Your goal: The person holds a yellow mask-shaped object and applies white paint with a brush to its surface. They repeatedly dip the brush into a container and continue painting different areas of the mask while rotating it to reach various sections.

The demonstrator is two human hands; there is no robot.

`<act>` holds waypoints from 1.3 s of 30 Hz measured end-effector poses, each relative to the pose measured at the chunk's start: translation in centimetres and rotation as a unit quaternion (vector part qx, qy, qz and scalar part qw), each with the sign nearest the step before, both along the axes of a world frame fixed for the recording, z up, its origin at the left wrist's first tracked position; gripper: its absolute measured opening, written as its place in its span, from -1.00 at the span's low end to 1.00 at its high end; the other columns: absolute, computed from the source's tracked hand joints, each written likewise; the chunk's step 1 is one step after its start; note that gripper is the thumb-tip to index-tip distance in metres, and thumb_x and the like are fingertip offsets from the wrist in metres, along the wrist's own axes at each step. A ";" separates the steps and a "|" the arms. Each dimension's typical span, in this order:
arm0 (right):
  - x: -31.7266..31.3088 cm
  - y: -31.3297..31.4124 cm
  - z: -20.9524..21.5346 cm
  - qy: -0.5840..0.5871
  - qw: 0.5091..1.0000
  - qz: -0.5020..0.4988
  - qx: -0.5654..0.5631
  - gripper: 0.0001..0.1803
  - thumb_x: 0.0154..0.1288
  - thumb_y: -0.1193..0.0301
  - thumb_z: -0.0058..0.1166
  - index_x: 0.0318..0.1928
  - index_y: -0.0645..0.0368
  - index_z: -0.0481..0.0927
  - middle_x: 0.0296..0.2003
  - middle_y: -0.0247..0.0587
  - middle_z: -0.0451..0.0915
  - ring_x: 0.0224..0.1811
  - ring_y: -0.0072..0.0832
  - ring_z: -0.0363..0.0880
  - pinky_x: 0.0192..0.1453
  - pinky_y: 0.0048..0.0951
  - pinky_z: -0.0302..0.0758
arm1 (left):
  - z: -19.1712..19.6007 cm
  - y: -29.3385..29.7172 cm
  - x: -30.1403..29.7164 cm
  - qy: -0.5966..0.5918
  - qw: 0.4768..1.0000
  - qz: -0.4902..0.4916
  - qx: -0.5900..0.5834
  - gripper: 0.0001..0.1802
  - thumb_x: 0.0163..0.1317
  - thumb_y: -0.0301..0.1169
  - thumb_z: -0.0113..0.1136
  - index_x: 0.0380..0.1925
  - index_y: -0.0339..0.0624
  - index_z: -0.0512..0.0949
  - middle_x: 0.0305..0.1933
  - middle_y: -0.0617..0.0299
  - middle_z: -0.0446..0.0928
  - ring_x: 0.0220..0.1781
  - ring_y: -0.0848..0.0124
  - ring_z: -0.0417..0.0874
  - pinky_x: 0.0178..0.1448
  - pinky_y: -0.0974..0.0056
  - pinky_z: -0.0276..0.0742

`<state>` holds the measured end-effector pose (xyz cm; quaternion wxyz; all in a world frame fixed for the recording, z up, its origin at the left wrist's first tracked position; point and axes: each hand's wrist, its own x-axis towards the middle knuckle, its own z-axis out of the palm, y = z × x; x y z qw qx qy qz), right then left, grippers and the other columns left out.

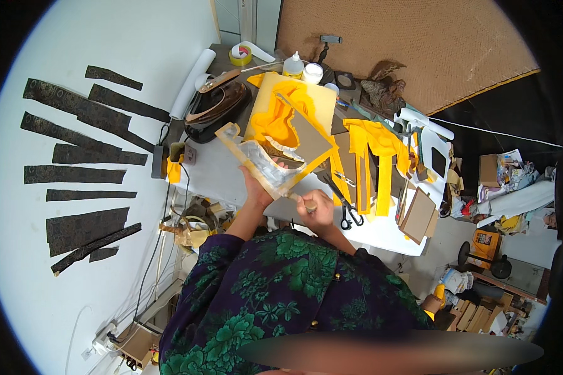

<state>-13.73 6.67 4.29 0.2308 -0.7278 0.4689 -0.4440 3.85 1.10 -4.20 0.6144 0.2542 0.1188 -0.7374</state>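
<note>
Right hand [317, 211] gripping brush, glue bottle [293, 66] upright

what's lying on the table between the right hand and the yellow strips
In the head view, black-handled scissors lie on the white table between the right hand and the yellow strips.

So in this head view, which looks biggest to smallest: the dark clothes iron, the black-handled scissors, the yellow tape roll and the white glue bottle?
1. Dark clothes iron
2. Black-handled scissors
3. Yellow tape roll and white glue bottle: these look about alike, and both sit far from the camera, so I won't rank them.
</note>
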 end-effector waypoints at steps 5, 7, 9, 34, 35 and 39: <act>-0.6 -1.5 -0.8 -0.014 0.988 -0.016 0.150 -0.80 0.20 0.41 0.25 -0.41 0.19 0.49 -0.51 -0.09 0.57 -0.51 -0.19 0.56 -0.40 -0.27 0.47 | -1.1 -0.1 0.5 0.021 1.000 -0.018 0.008 0.14 0.17 0.59 -0.62 0.44 -0.06 0.16 0.31 0.01 0.37 0.39 -0.07 0.34 0.47 -0.28 0.19; -2.1 -1.2 -0.4 0.026 0.993 -0.020 0.114 -0.81 0.22 0.41 0.25 -0.38 0.19 0.50 -0.50 -0.09 0.58 -0.52 -0.20 0.57 -0.41 -0.29 0.47 | -0.2 0.1 0.2 0.001 1.000 -0.021 0.016 0.14 0.16 0.59 -0.62 0.44 -0.07 0.16 0.32 0.02 0.36 0.39 -0.06 0.34 0.46 -0.28 0.19; -1.5 -1.5 -0.2 -0.014 0.986 -0.024 0.165 -0.80 0.20 0.42 0.26 -0.42 0.19 0.48 -0.55 -0.15 0.55 -0.55 -0.32 0.54 -0.48 -0.36 0.43 | -0.4 -0.1 0.3 0.007 0.999 -0.030 0.010 0.23 0.11 0.63 -0.62 0.39 -0.23 0.20 0.29 -0.04 0.38 0.36 -0.07 0.35 0.44 -0.28 0.21; -6.6 -3.7 -0.3 -0.211 0.958 -0.099 0.164 -0.94 0.36 0.54 0.16 -0.21 0.27 0.58 -0.41 -0.30 0.64 -0.37 -0.66 0.57 -0.25 -0.59 0.50 | -0.5 0.1 0.3 -0.033 0.999 -0.030 -0.015 0.19 0.19 0.58 -0.58 0.38 -0.30 0.22 0.24 -0.11 0.42 0.27 -0.06 0.44 0.43 -0.23 0.27; -6.8 -3.8 -0.3 -0.240 0.948 -0.082 0.191 -0.93 0.36 0.55 0.17 -0.17 0.28 0.60 -0.39 -0.30 0.64 -0.35 -0.66 0.57 -0.23 -0.59 0.50 | -0.8 0.2 0.5 -0.032 0.999 -0.035 -0.024 0.17 0.20 0.57 -0.57 0.40 -0.27 0.21 0.28 -0.09 0.39 0.30 -0.06 0.42 0.44 -0.24 0.24; -7.4 -3.5 0.1 -0.181 0.970 -0.044 0.158 -0.85 0.32 0.56 0.24 -0.11 0.27 0.67 -0.38 -0.30 0.65 -0.31 -0.66 0.58 -0.20 -0.59 0.51 | -1.1 0.1 1.4 -0.036 0.997 -0.055 -0.044 0.16 0.21 0.57 -0.54 0.38 -0.27 0.24 0.20 -0.07 0.47 0.22 -0.02 0.49 0.41 -0.20 0.31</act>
